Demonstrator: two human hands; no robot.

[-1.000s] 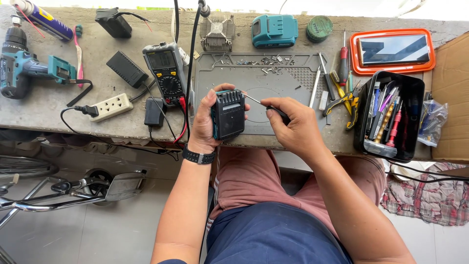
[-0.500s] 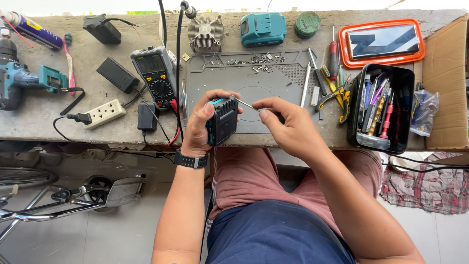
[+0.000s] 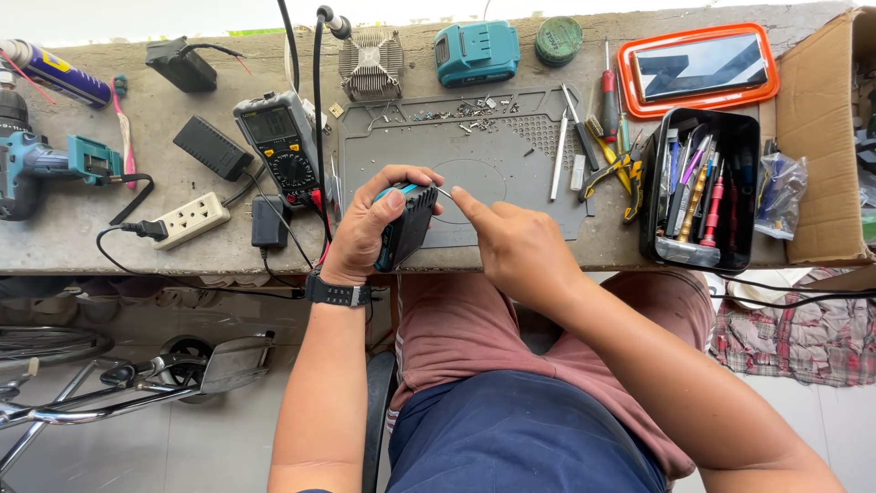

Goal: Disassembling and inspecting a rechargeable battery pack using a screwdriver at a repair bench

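Your left hand (image 3: 365, 228) is clenched round the black-and-teal battery pack (image 3: 404, 225), held on edge just above the near rim of the grey work mat (image 3: 529, 196), centre of frame. Your right hand (image 3: 516, 246) pinches a thin metal tool (image 3: 444, 192), prob. a small driver or probe, w/ fingers (image 3: 470, 203) closed on it and the tip at the pack's top right corner.

What could bite you from here:

- Tip slip. The pack is up in the air, not braced on the worktop (image 3: 182, 242). If the tool skids off, it goes toward your left thumb or into the case seam.
- Shorting. A metal tip near battery contacts is a risk; can't tell from this view if terminals are exposed on that side.
- Dropped bits. The pack hangs over the worktop edge, right above your lap. Any screw that comes free likely lands on your shorts or the floor, not on the mat.
- Loose screws (image 3: 465, 110) sit along the mat's top edge, centre-top of frame; a sweep of your forearm would scatter them.
- Multimeter (image 3: 278, 146) and its leads lie just left of your left hand, w/ the power strip (image 3: 190, 219) further left. Snag a lead w/ your wrist and the meter gets dragged off.
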